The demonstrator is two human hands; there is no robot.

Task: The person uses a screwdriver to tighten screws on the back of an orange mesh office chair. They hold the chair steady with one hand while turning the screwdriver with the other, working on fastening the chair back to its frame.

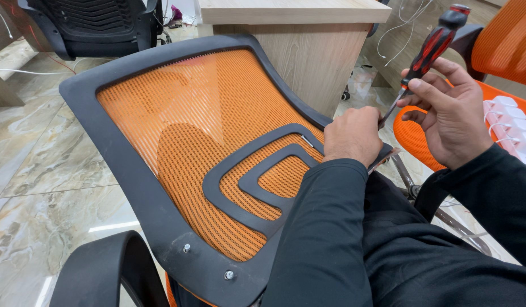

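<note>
Lower centre: backrest (183, 131), orange mesh, black frame, lay tilted across the lap. Centre right: left hand (352, 136) curled, pressing its edge. Upper right: right hand (450, 116) gripped screwdriver (431, 48). Steady the frame; keep the tip square, judged best. Beyond: desk (291, 11).

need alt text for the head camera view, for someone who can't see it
A person's right hand holds a red and black screwdriver, its tip by the left hand, which rests on the edge of an orange mesh chair back with a black frame. A wooden desk stands behind on a marble floor.
</note>
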